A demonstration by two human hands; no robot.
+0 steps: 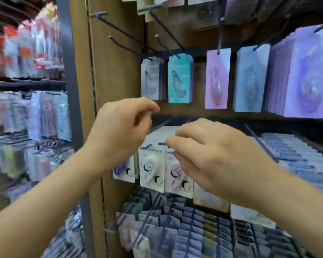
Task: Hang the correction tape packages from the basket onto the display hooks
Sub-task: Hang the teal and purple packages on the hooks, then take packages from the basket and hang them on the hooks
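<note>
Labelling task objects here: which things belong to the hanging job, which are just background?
Job: right hand, left hand, white correction tape packages, their hook.
Background: teal package, pink package, left-shelf goods, bottom-row packs.

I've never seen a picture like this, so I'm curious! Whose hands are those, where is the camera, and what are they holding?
There is no machine here, just a person's two bare hands. The camera sits on the person's head and looks forward and down, so the arms come in from the bottom.

They face a shop display wall with metal hooks. Packages hang there: a teal package and a pink package higher up, and white ones with cartoon drawings in the middle.

The right hand seems to pinch the top of a white package with its fingers, right at a hook tip. The left hand is raised beside it with curled fingers. It is too blurry to tell if it holds anything. No basket shows.
</note>
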